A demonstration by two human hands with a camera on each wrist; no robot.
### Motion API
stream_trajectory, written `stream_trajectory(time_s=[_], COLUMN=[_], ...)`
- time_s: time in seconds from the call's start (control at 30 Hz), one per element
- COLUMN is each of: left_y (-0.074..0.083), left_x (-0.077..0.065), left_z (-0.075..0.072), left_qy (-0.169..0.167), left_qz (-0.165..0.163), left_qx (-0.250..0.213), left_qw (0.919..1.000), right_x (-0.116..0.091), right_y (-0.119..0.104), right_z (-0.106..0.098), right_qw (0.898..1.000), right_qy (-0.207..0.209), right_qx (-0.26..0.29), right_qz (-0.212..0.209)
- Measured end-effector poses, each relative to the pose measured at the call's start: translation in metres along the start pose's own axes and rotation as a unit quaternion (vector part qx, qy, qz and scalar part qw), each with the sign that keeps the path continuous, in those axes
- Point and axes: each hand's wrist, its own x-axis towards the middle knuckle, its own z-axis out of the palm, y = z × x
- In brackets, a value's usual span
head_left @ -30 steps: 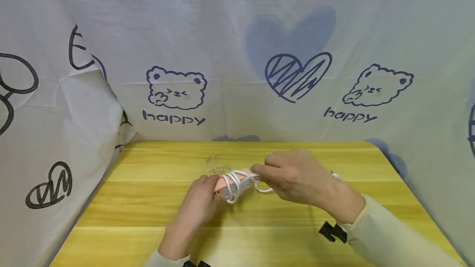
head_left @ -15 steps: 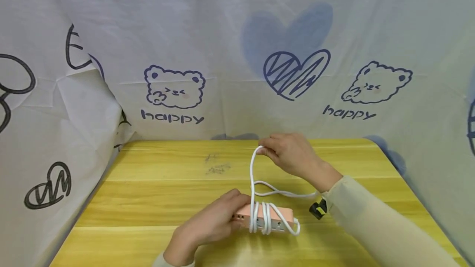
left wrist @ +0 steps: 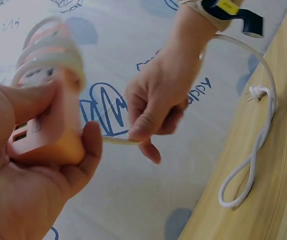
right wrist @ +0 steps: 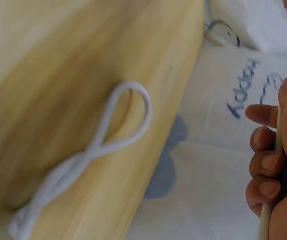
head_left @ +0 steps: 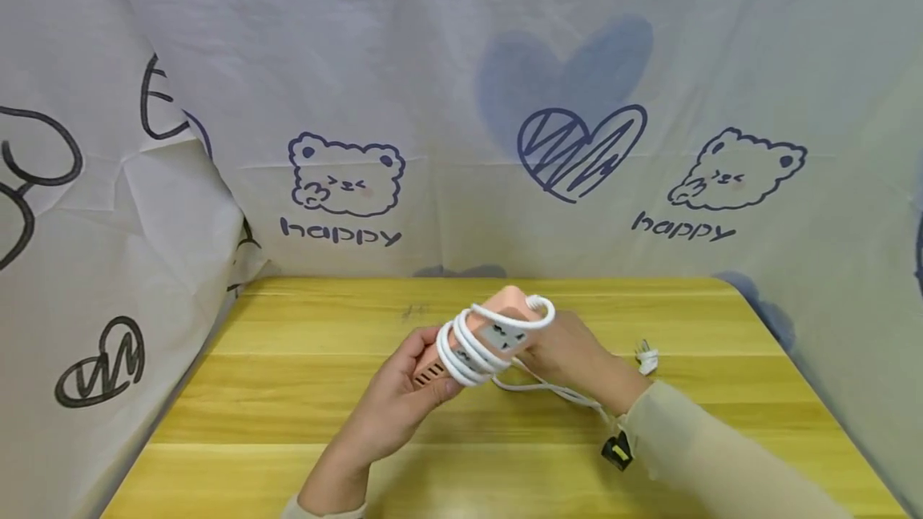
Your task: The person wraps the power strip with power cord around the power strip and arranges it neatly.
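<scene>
The left hand (head_left: 392, 403) grips a pink power strip (head_left: 497, 335) wrapped in white cord (head_left: 515, 322), while the right hand (head_left: 568, 352) curls its fingers around the cord.

The power strip (head_left: 510, 301) is showing plain peach, with pale grey socket panels (head_left: 504, 334) and dark slots (head_left: 429, 376). The cord (right wrist: 83, 159) and the plug (head_left: 647, 360) are both showing white. The bench (head_left: 324, 399) is displaying streaky yellow wood grain. The whitish cloth (head_left: 461, 199) is carrying soft blue hearts (head_left: 497, 74), navy line-drawn bears (head_left: 346, 173), a hatched heart (head_left: 582, 154) and navy "happy" lettering (head_left: 339, 231). The right sleeve (head_left: 721, 451) is showing cream, the wrist camera (left wrist: 253, 25) black with a yellow patch (left wrist: 228, 7).
</scene>
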Motion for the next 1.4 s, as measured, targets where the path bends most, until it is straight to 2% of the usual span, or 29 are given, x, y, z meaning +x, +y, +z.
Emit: stream_trajectory(time_s=[0.07, 0.1, 0.13, 0.23, 0.3, 0.4, 0.53, 0.6, 0.73, 0.83, 0.9, 0.97, 1.0, 1.07, 1.13, 1.2, 1.3, 1.4], left_y=[0.000, -0.001, -0.001, 0.000, 0.001, 0.002, 0.004, 0.005, 0.009, 0.011, 0.012, 0.011, 0.011, 0.009, 0.005, 0.001, -0.005, -0.009], left_x=[0.002, 0.002, 0.003, 0.004, 0.005, 0.005, 0.006, 0.006, 0.007, 0.006, 0.004, 0.004, 0.003, 0.003, 0.003, 0.003, 0.003, 0.003], left_z=[-0.001, -0.002, -0.002, -0.004, -0.005, -0.009, -0.014, -0.017, -0.023, -0.024, -0.022, -0.020, -0.019, -0.017, -0.016, -0.014, -0.009, -0.002], left_qy=[0.021, 0.030, 0.043, 0.085, 0.118, 0.171, 0.228, 0.253, 0.307, 0.332, 0.340, 0.348, 0.354, 0.361, 0.354, 0.332, 0.281, 0.222], left_qz=[0.009, 0.008, 0.005, -0.014, -0.032, -0.051, -0.071, -0.078, -0.069, -0.059, -0.065, -0.074, -0.081, -0.093, -0.102, -0.109, -0.103, -0.097], left_qx=[-0.035, -0.052, -0.059, -0.055, -0.046, -0.019, 0.008, 0.016, 0.013, 0.013, 0.034, 0.082, 0.116, 0.199, 0.281, 0.352, 0.424, 0.471], left_qw=[0.9991, 0.9982, 0.9973, 0.9948, 0.9914, 0.9838, 0.9711, 0.9643, 0.9492, 0.9415, 0.9377, 0.9309, 0.9246, 0.9065, 0.8860, 0.8681, 0.8548, 0.8479], right_x=[-0.002, -0.004, -0.006, -0.010, -0.012, -0.013, -0.013, -0.013, -0.014, -0.013, -0.012, -0.010, -0.010, -0.009, -0.009, -0.009, -0.010, -0.007], right_y=[-0.008, -0.010, -0.012, -0.021, -0.026, -0.032, -0.036, -0.036, -0.032, -0.027, -0.024, -0.024, -0.025, -0.028, -0.032, -0.035, -0.036, -0.037], right_z=[0.003, 0.005, 0.006, 0.007, 0.005, -0.001, -0.012, -0.017, -0.026, -0.028, -0.026, -0.022, -0.020, -0.017, -0.016, -0.017, -0.022, -0.029], right_qw=[0.999, 0.995, 0.992, 0.985, 0.983, 0.983, 0.986, 0.989, 0.996, 0.995, 0.987, 0.971, 0.962, 0.945, 0.937, 0.936, 0.935, 0.933], right_qy=[-0.011, 0.002, -0.002, -0.016, -0.009, 0.019, 0.052, 0.045, 0.013, 0.023, 0.052, 0.078, 0.087, 0.095, 0.090, 0.087, 0.092, 0.105], right_qx=[-0.027, -0.049, -0.058, -0.057, -0.052, -0.039, -0.039, -0.035, 0.000, 0.016, 0.011, -0.007, -0.020, -0.051, -0.076, -0.096, -0.108, -0.113], right_qz=[-0.043, -0.086, -0.110, -0.160, -0.177, -0.177, -0.156, -0.137, -0.086, -0.099, -0.154, -0.225, -0.259, -0.308, -0.328, -0.328, -0.325, -0.326])
